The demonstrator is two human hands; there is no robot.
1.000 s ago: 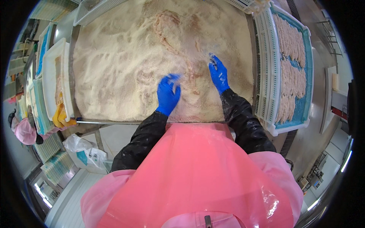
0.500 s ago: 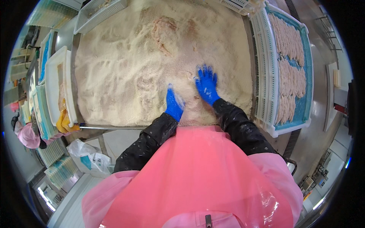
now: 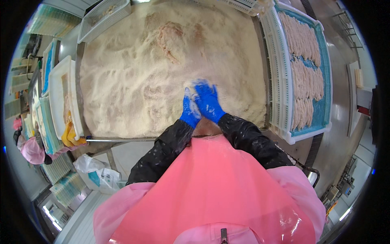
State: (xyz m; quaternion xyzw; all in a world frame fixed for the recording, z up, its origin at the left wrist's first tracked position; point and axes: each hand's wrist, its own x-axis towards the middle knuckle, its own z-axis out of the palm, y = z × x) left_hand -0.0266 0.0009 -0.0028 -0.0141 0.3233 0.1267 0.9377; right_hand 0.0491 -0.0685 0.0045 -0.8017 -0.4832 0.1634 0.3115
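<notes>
A broad metal table holds a thick layer of pale crumbs [image 3: 118,89]. Blue gloves dusted with crumbs cover both my hands. Near the table's front edge, my left hand [image 3: 190,110] stands on its edge in the crumbs, fingers stretched forward and partly coated. My right hand [image 3: 208,103] lies palm down just beside it, fingers extended and slightly blurred, its fingertips close to the left hand's. Neither hand visibly holds anything; what lies under the palms is hidden. Farther out on the crumbs rests a pile of raw pinkish meat [image 3: 170,38], partly coated.
On the right, stacked white crates [image 3: 280,81] carry rows of coated meat strips [image 3: 302,77] on a blue liner. A white basket [image 3: 103,20] sits at the far left corner. At left, a white tub [image 3: 61,97] has yellow gloves [image 3: 70,132] over its edge. Another person [image 3: 33,149] works beyond.
My right hand has moved left, closing the gap to my left hand. The left hand has shifted slightly right. The whole view has moved a little.
</notes>
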